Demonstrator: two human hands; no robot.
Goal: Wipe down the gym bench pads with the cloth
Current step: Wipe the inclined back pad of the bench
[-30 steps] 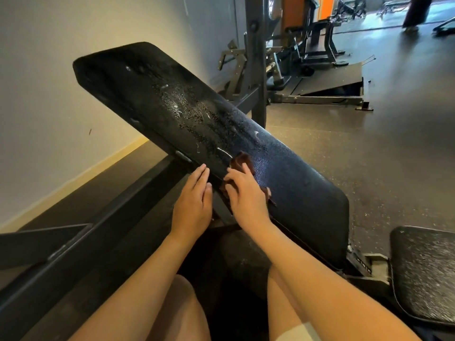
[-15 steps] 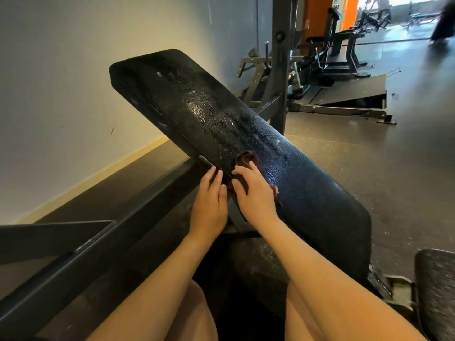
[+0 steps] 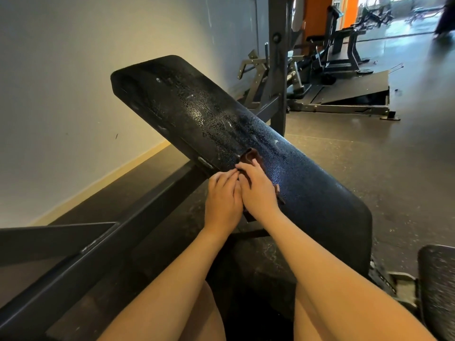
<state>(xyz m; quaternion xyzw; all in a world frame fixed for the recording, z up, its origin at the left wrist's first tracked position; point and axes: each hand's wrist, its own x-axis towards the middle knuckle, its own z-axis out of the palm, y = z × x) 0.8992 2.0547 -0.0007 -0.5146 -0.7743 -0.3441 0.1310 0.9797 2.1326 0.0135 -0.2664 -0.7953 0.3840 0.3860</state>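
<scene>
Incline gym bench seen from the head camera, with two black pads in view: the long back pad (image 3: 197,114), tilted up toward the pale wall (image 3: 73,94), and part of the seat pad (image 3: 438,291) at the lower right edge, apart from the back pad across a metal bracket. A small pale tag (image 3: 205,163) sits on the back pad's lower side edge; its print is too small to read. The upper and middle face of the back pad is beaded with droplets. One brown cloth (image 3: 250,155) lies on the back pad about midway along its length, close to the lower edge. Two bare hands meet there, touching each other side by side. The right hand (image 3: 258,193) lies flat over the cloth with fingers nearly straight, pressing it to the pad; cloth shows beyond the fingertips and along the hand's outer side. The left hand (image 3: 222,200) rests at the pad's lower edge with fingers lightly bent, its fingertips reaching the cloth's near corner; whether they pinch the cloth cannot be told. A dark frame beam (image 3: 98,254) runs below the hands, one grey steel upright (image 3: 277,70) stands behind the pad, and further machines (image 3: 339,45) stand on the speckled floor (image 3: 369,168).
</scene>
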